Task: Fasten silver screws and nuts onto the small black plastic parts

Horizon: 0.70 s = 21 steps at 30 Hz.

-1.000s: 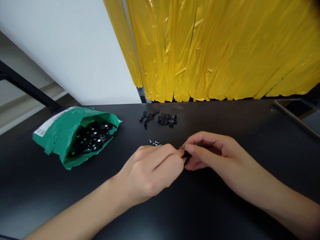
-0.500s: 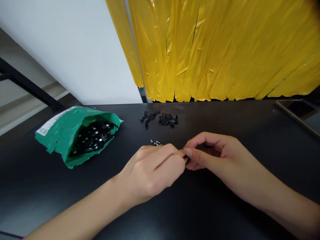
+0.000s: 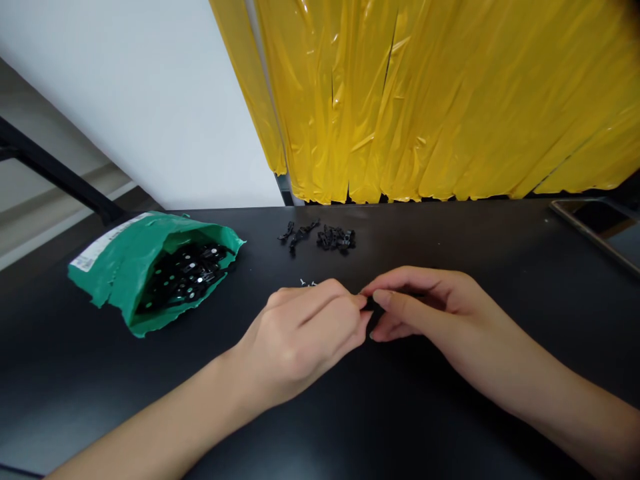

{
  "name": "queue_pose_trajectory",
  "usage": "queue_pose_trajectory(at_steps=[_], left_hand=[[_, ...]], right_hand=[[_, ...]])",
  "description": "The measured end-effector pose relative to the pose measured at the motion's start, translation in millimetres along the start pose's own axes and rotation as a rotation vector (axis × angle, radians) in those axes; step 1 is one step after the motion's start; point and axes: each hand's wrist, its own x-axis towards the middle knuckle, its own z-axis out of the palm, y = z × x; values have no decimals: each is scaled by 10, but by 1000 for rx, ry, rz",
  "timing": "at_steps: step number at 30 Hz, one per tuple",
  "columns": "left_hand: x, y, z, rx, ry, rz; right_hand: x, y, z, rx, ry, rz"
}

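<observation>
My left hand [image 3: 305, 333] is closed, back of the hand upward, with its fingertips on a small black plastic piece [image 3: 371, 305]. From the other side my right hand [image 3: 425, 303] pinches the same piece between thumb and fingers. The fingers hide most of the piece, so its exact shape cannot be made out. Just beyond my left knuckles lie several small white nails or screws [image 3: 306, 283], partly covered by that hand. Farther back sit a heap of small black plastic pieces [image 3: 337, 238] and a looser group of black pieces [image 3: 299, 233].
A torn-open green plastic bag [image 3: 117, 267] lies at the left, full of black parts with pale round spots. At the right back is a dark flat device [image 3: 600, 223] with a metallic edge. Yellow plastic sheeting [image 3: 425, 100] hangs behind the black table [image 3: 425, 413].
My left hand has shifted slightly left and turned a little, baring more of the black piece between the hands. It now covers more of the white nails or screws.
</observation>
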Motion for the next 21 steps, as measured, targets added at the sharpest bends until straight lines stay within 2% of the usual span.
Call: queue_pose_trajectory(at_steps=[4, 6, 9, 12, 14, 17, 21], left_hand=[[-8, 14, 27, -6, 9, 3], [1, 29, 49, -33, 18, -51], [39, 39, 68, -193, 42, -267], [87, 20, 63, -511, 61, -580], [114, -6, 50, -700, 71, -740], [138, -47, 32, -885, 73, -864], [138, -83, 28, -1014, 61, -916]], right_hand=[[16, 1, 33, 9, 34, 27], [24, 11, 63, 71, 38, 42], [38, 32, 88, 163, 90, 65], [63, 49, 49, 167, 202, 29], [75, 55, -1, 129, 196, -21], [68, 51, -50, -4, 138, -68], [31, 34, -25, -144, 62, -58]])
